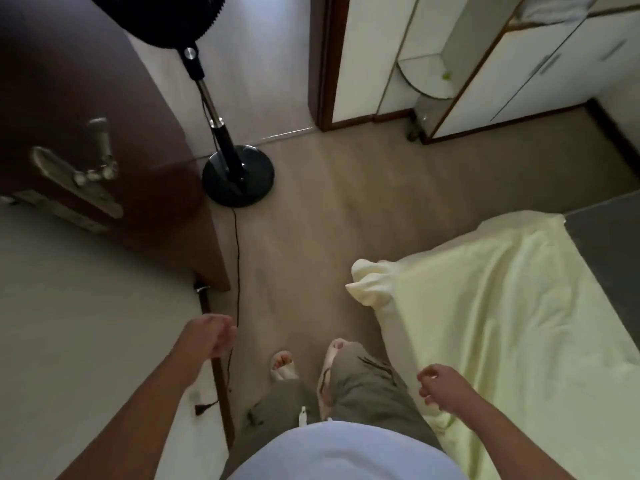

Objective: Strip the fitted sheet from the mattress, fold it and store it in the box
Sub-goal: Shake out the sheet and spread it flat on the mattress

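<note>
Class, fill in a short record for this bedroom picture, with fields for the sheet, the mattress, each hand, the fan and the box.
sheet: pale yellow fitted sheet, partly pulled off, one corner bunched loose
mattress: dark grey mattress, bare at the far right
left: left hand loosely curled, holding nothing, close to the fan cord
right: right hand loosely curled over the sheet's edge, gripping nothing
fan: black pedestal fan standing on the floor ahead
box: not in view

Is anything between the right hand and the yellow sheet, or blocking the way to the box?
Nothing visible separates the right hand from the pale yellow fitted sheet; the hand hangs right at its near edge. The box is not in view, so that path cannot be judged.
</note>
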